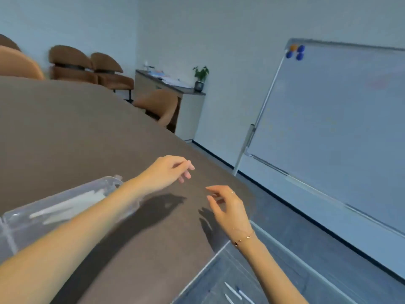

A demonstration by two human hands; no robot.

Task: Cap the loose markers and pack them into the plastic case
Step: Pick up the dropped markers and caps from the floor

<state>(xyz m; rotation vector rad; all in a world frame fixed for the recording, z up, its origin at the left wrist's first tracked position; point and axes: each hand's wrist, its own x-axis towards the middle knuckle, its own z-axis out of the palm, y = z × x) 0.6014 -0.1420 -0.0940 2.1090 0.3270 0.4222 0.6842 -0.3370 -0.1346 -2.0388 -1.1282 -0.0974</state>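
Markers point(72, 204), pale and blurred, lie inside the clear plastic case point(39, 218), which sits on the brown desk point(76, 132) behind the left forearm, well back from the left hand point(168, 171). That hand hovers above the desk with its fingers loosely curled, thumb and forefinger close together, and nothing can be seen between them. Just beside it, nearer the desk edge, the right hand point(228, 208) hangs with fingers relaxed and slightly bent, holding nothing; a thin ring shows on one finger and a fine bracelet point(243, 238) circles the wrist. Both hands cast dark shadows on the desk below them. Under the right forearm, past the desk's corner, a clear sheet or lid point(221, 279) carries a few more white markers point(233, 290); whether these are capped is too blurred to tell. Beyond the right hand stands a whiteboard point(339, 128) with magnets, and far past the left hand are brown chairs point(87, 66).
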